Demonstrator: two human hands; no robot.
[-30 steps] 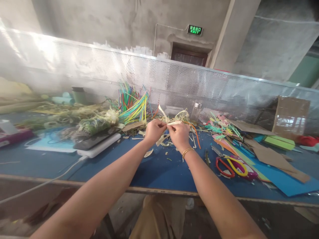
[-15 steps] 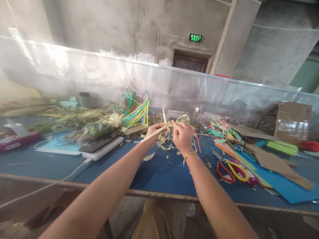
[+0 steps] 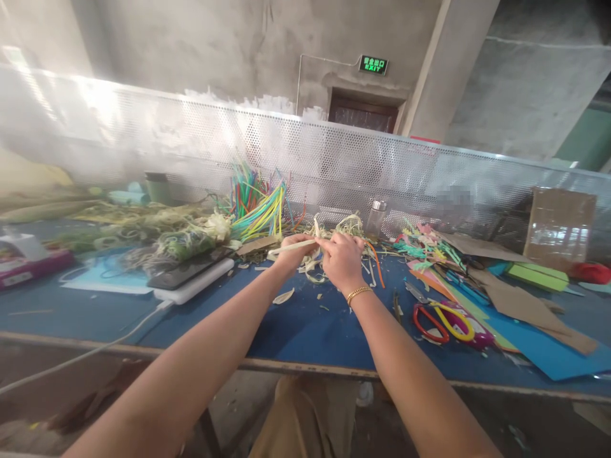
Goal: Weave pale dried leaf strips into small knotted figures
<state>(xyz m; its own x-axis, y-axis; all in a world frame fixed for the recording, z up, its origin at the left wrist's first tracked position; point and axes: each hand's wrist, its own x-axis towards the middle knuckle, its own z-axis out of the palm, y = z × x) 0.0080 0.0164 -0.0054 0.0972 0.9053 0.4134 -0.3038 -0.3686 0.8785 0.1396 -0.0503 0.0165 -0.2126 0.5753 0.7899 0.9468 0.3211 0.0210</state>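
Observation:
Over the blue table, my left hand (image 3: pixel 292 253) is closed on a pale, flat plant-fibre strip (image 3: pixel 303 245), which looks like dried husk and lies across the top of the hand. My right hand (image 3: pixel 342 259), fingers curled, meets the strip's right end with its thumb and fingertips. A short pale end sticks up between the two hands. Just beyond and below the fingers lies a heap of loose pale strips (image 3: pixel 315 278). One curled husk piece (image 3: pixel 283 296) rests on the tabletop nearer to me.
Scissors (image 3: pixel 443 321) with red and yellow handles lie right, beside coloured paper (image 3: pixel 548 350) and cardboard. A glass bottle (image 3: pixel 376 218) and colourful pipe-cleaner-like stems (image 3: pixel 260 207) stand behind. Left are a phone (image 3: pixel 188 275), a white power bank (image 3: pixel 195 283) and fibre bundles (image 3: pixel 191 238). A perforated metal panel (image 3: pixel 305 152) closes the back.
My right hand has moved slightly left, closer to my left hand, its fingers lower on the strip. The upright strip end now stands shorter. The view has shifted a little.

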